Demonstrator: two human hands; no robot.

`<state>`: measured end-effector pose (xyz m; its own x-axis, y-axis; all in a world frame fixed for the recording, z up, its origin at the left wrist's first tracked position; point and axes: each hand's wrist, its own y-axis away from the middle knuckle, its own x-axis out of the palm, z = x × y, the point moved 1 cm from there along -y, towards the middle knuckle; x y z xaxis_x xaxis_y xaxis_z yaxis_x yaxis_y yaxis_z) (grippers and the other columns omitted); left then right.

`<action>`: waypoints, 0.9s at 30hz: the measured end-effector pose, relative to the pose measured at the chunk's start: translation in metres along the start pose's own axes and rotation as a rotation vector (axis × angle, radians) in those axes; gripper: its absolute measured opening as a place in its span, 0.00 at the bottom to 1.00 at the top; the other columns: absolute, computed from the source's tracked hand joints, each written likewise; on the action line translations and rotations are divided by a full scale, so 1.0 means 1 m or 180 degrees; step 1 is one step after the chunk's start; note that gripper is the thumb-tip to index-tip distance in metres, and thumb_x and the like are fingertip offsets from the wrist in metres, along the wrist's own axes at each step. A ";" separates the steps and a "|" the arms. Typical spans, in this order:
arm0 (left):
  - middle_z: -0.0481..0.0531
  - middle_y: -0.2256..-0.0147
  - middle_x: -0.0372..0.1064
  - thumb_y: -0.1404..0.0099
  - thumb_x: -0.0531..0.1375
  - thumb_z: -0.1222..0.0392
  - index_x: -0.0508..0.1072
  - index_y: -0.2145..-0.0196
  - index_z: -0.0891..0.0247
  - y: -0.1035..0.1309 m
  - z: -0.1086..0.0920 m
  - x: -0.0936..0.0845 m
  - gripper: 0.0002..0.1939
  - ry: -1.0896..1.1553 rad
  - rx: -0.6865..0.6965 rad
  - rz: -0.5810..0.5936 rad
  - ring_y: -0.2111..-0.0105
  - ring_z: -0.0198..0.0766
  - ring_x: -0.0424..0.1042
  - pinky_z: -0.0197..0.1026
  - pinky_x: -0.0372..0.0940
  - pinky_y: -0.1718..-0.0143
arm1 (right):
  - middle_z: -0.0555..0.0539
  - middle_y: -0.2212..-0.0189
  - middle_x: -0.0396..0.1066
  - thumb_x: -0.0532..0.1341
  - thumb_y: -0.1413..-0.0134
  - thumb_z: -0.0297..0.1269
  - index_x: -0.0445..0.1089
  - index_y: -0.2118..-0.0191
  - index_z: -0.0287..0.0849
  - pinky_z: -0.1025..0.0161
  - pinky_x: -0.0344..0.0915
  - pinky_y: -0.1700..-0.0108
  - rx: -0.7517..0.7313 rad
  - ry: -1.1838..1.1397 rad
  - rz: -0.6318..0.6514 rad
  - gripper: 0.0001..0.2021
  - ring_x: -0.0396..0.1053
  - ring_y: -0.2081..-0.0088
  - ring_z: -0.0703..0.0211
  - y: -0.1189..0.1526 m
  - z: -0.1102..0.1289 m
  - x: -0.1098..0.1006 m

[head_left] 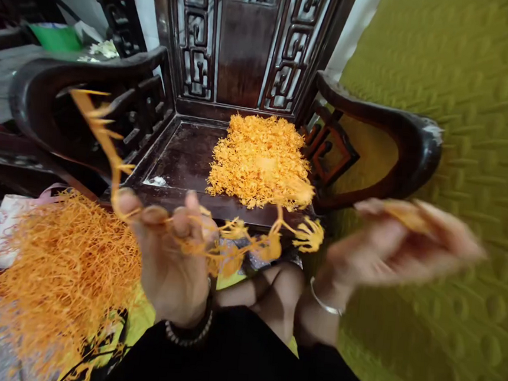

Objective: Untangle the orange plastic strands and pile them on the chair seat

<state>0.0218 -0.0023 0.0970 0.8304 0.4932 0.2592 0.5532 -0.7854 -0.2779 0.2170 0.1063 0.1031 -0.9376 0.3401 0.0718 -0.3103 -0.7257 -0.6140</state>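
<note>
My left hand (pixel 172 254) is closed on a long orange branching plastic strand (pixel 110 148). One end, with short side prongs, rises to the upper left. Orange pieces with finger-like tips (pixel 310 236) hang out to the right of the hand. My right hand (pixel 404 245) is raised at the right, apart from the strand and smeared by motion. An orange patch shows at its fingers, too blurred to identify. Beyond the hands, a heap of small yellow-orange flower-like pieces (pixel 260 161) lies on the dark wooden chair seat (pixel 186 155).
A large tangle of thin orange strands (pixel 73 269) fills the lower left, beside a white bag (pixel 4 228). Curved armrests (pixel 411 145) flank the seat. A green container (pixel 56 37) stands on a side surface. Dimpled yellow-green material (pixel 475 144) covers the right.
</note>
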 end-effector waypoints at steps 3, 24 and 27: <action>0.26 0.43 0.62 0.26 0.44 0.53 0.63 0.47 0.26 -0.007 -0.005 0.010 0.19 0.1114 0.0389 -0.0398 0.42 0.34 0.63 0.45 0.62 0.39 | 0.40 0.50 0.67 0.57 0.40 0.45 0.70 0.50 0.47 0.40 0.58 0.41 -0.0843 0.1214 0.0828 0.16 0.62 0.45 0.42 -0.021 -0.034 0.052; 0.50 0.42 0.65 0.28 0.48 0.54 0.68 0.45 0.55 -0.037 0.031 0.034 0.18 0.1559 -0.0845 0.1018 0.44 0.42 0.67 0.44 0.68 0.48 | 0.55 0.81 0.66 0.66 0.47 0.42 0.70 0.73 0.44 0.68 0.59 0.79 0.0392 -0.0795 0.1787 0.10 0.60 0.82 0.67 0.033 0.015 0.024; 0.56 0.54 0.75 0.30 0.51 0.48 0.75 0.53 0.63 -0.037 0.030 0.018 0.20 0.0736 -0.0796 0.0893 0.60 0.39 0.77 0.40 0.71 0.57 | 0.55 0.82 0.64 0.64 0.44 0.43 0.69 0.70 0.46 0.68 0.55 0.82 0.0386 -0.0895 0.1387 0.09 0.58 0.83 0.68 0.028 0.027 0.009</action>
<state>0.0182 0.0471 0.0839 0.8936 0.1737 0.4138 0.2518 -0.9573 -0.1419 0.1954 0.0730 0.1082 -0.9843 -0.1697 0.0485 0.1171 -0.8335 -0.5400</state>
